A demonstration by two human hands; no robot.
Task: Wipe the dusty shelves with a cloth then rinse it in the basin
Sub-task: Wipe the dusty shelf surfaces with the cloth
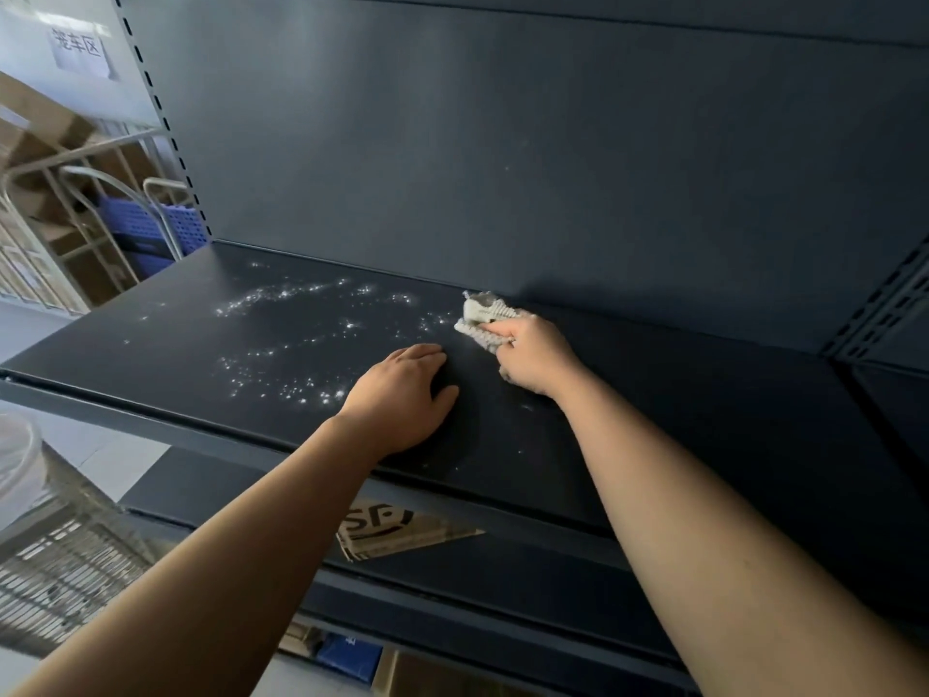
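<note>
Shelf: dark metal, viewed from in front and above; the front edge runs from the left frame edge down to the lower right.
Back panel: dark and upright, met by the shelf's rear edge.
Uprights: one slotted left upright and one right upright; the shelf is bounded by both.
Cloth: pale, ribbed, bunched; lies on the shelf just beside the rear edge, right of centre.
Right hand: grip closed round the cloth, which is pressed to the shelf.
Left hand: grip wide, nothing held; palm laid flat on the shelf near the right hand, fingers straight.
Dust: white specks scattered over the shelf left of both hands.
Open room: plain dark surface between the right hand and the right upright.
Lower shelf: partly hidden by the upper front edge; a printed sheet on it is cut off by that edge.
Left margin: wire basket and pale round vessel, both cut by the frame; the vessel's kind cannot be told.
Hidden: the part of the cloth under the right hand.
</note>
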